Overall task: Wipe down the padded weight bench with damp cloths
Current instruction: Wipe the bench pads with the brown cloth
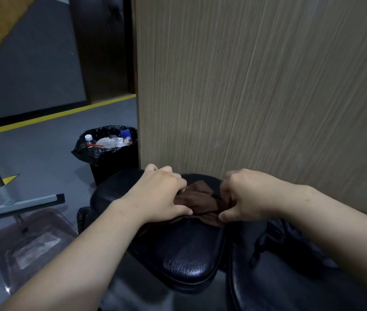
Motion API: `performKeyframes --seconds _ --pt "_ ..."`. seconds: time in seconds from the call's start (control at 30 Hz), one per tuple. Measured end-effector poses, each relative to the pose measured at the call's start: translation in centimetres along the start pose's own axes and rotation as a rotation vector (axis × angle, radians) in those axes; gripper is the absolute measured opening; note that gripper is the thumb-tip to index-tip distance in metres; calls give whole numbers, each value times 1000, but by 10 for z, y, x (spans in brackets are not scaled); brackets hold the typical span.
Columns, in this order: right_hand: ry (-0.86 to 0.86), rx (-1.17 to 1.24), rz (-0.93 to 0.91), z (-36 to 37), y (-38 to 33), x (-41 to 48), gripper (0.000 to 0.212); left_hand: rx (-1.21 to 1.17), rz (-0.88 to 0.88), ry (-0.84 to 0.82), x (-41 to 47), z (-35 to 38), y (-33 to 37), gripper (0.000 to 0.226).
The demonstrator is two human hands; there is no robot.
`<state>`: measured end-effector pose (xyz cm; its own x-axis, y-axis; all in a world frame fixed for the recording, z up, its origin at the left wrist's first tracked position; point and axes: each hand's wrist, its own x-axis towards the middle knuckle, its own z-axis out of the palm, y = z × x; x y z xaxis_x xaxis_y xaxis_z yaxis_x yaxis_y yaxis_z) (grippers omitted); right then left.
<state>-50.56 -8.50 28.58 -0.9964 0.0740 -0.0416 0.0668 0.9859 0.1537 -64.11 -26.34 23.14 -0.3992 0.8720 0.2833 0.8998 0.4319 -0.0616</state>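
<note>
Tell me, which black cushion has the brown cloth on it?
The left pad, the one nearer the trash bin. The brown cloth lies bunched at its far end, gripped by the left hand and right hand. The right pad has no brown cloth.

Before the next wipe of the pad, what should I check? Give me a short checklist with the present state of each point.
1. Left hand grips the cloth: ok.
2. Right hand grips the cloth: ok.
3. Cloth lies on the pad: ok.
4. Cloth spread flat: not ok, bunched.
5. Cloth is damp: cannot tell.
6. Black item right of the pad is out of the way: cannot tell.
</note>
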Motion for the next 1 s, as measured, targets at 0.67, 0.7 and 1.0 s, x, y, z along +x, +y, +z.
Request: performKeyframes --seconds 0.67,0.7,1.0 --pt "-61 49 51 6 -10 10 62 29 -232 -165 -21 -16 -27 98" --pt "-75 32 77 5 -11 8 70 61 -330 -251 -23 -23 -30 111" --pt "-120 182 105 10 -25 6 46 -221 -173 -234 -20 -10 -45 27"
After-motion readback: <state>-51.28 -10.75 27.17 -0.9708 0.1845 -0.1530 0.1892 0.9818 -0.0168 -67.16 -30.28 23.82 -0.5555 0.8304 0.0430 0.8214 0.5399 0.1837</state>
